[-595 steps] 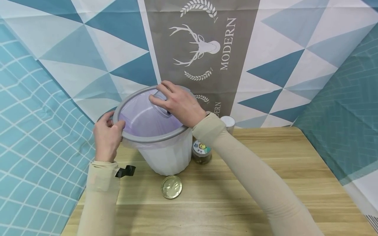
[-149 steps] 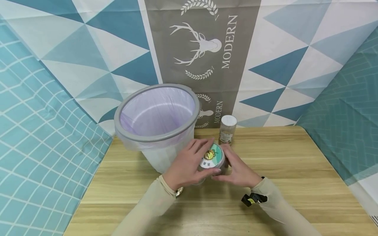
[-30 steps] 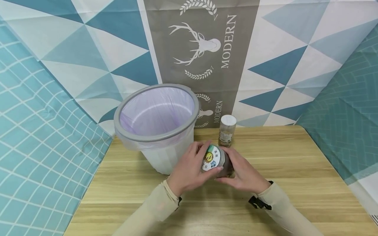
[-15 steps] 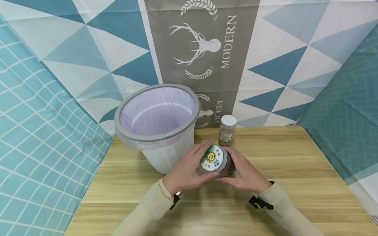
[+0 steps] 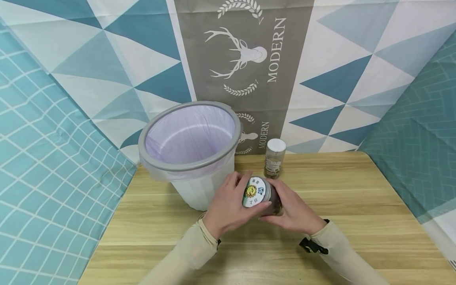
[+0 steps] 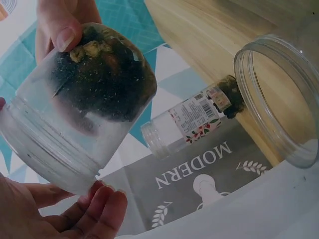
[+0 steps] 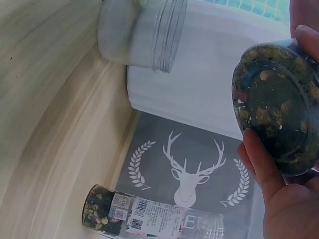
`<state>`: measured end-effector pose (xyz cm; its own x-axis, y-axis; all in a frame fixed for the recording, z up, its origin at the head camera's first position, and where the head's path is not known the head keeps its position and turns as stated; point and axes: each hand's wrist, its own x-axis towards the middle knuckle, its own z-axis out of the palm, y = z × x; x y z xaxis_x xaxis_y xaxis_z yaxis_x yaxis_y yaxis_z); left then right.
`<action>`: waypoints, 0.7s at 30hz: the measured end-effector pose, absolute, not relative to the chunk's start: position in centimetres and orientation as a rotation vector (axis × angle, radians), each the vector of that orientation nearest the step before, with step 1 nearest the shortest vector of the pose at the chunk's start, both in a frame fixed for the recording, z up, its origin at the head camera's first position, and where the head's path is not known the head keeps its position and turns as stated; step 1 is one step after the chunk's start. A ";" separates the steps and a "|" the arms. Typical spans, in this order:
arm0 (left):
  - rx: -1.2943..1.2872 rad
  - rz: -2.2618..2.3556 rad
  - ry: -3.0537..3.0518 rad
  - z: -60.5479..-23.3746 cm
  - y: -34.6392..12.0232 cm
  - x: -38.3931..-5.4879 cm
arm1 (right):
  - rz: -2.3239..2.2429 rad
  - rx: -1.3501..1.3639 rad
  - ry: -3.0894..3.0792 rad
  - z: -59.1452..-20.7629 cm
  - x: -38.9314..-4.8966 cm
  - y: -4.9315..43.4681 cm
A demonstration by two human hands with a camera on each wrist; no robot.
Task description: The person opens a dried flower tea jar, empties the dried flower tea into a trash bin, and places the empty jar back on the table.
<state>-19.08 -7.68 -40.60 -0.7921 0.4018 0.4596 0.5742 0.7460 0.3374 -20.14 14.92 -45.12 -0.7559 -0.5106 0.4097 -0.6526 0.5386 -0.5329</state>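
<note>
A squat clear jar (image 6: 107, 74) with dark, dried-herb-like contents is held tilted above the table. My left hand (image 5: 228, 208) grips its lid (image 5: 254, 192), which has a round sunflower-face label, with the thumb on the near side. My right hand (image 5: 295, 208) holds the jar's body from the right; in the right wrist view its fingers wrap round the base. An open, clear jar (image 7: 139, 32) stands beside the bin, mostly hidden behind my left hand in the head view. Behind my hands stands a tall bottle (image 5: 274, 158) with a white top and dark contents at the bottom.
A white bin (image 5: 199, 194) with a grey rim (image 5: 189, 167) and purple liner stands at the back left of the wooden table (image 5: 320, 245). Patterned cloth (image 5: 338, 59) hangs behind and at both sides.
Earlier my hands were at the bin; five seconds ago both were on the lidded jar. In the last second the lid's label has turned back and forth under my left hand. My right hand stays put.
</note>
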 end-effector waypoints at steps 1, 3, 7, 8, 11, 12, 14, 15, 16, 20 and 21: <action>-0.754 -0.668 -2.586 -40.6 -7.6 -19.0 | 1.019 0.984 -2.573 -45.1 -20.1 14.9; -0.781 -0.676 -2.587 -40.5 -7.7 -19.0 | 1.016 0.983 -2.577 -45.1 -20.2 15.0; -0.923 -0.718 -2.577 -40.3 -8.0 -19.1 | 1.018 0.989 -2.575 -45.3 -20.3 15.2; -0.960 -0.731 -2.573 -40.3 -8.1 -19.1 | 1.016 0.990 -2.574 -45.4 -20.3 15.3; -1.028 -0.754 -2.564 -40.3 -8.3 -19.2 | 1.015 0.988 -2.572 -45.6 -20.3 15.4; -1.034 -0.766 -2.562 -40.3 -8.3 -19.1 | 1.012 0.989 -2.569 -45.6 -20.3 15.5; -1.022 -0.759 -2.554 -40.3 -8.2 -19.1 | 1.008 0.990 -2.565 -45.6 -20.3 15.4; -1.009 -0.758 -2.548 -40.3 -8.1 -19.1 | 1.007 0.991 -2.564 -45.6 -20.3 15.4; -0.992 -0.761 -2.542 -40.3 -8.1 -19.1 | 1.002 0.993 -2.561 -45.6 -20.3 15.4; -0.896 -0.815 -2.515 -40.2 -7.8 -19.0 | 0.996 0.998 -2.554 -45.3 -20.2 15.3; -0.876 -0.841 -2.506 -40.2 -7.8 -19.0 | 0.997 0.999 -2.552 -45.3 -20.2 15.3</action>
